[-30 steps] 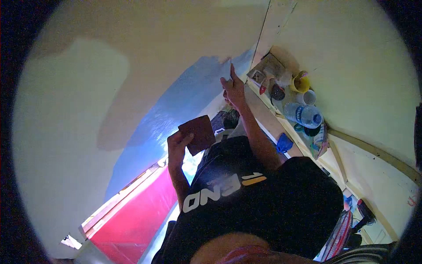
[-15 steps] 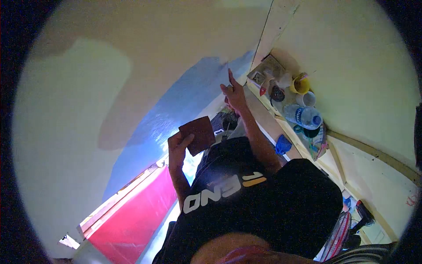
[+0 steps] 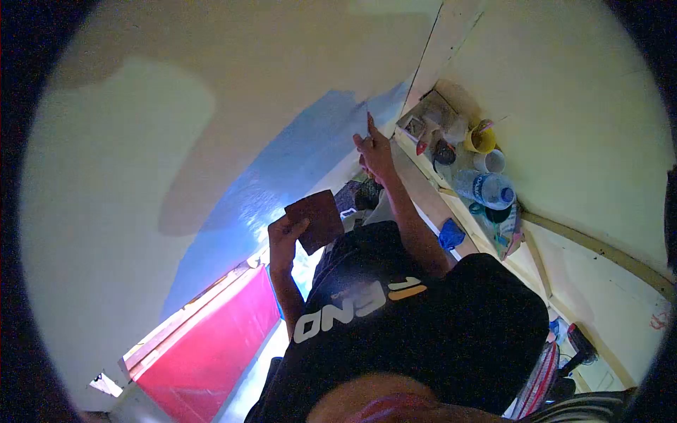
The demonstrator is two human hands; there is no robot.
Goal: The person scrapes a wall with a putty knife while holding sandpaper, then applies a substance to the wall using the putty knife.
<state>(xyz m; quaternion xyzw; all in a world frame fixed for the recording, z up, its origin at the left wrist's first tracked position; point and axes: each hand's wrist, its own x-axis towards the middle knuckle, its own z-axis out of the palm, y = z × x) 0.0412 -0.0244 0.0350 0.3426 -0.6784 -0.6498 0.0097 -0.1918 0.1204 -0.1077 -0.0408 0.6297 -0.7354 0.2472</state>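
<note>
My left hand point(image 3: 284, 241) grips a flat, dark brown square piece point(image 3: 315, 220) by its edge, thumb lying across its face. Further up, my right hand point(image 3: 375, 151) is raised at the wall point(image 3: 282, 155), close to the corner. Its index finger is stretched toward the surface while the other fingers curl in. A thin pale line shows just beyond that fingertip; I cannot tell what the curled fingers hold. Bluish light falls on the wall around this hand.
Right of my arm, a ledge carries a yellow cup point(image 3: 481, 139), a white cup point(image 3: 491, 161) and a plastic water bottle point(image 3: 486, 189). A blue bag or cloth point(image 3: 451, 234) hangs beside it. At lower left is a pink-red panel point(image 3: 211, 345).
The view has shifted very slightly. Both hands keep nearly the same place, the left still with the brown square piece, the right still at the wall.
</note>
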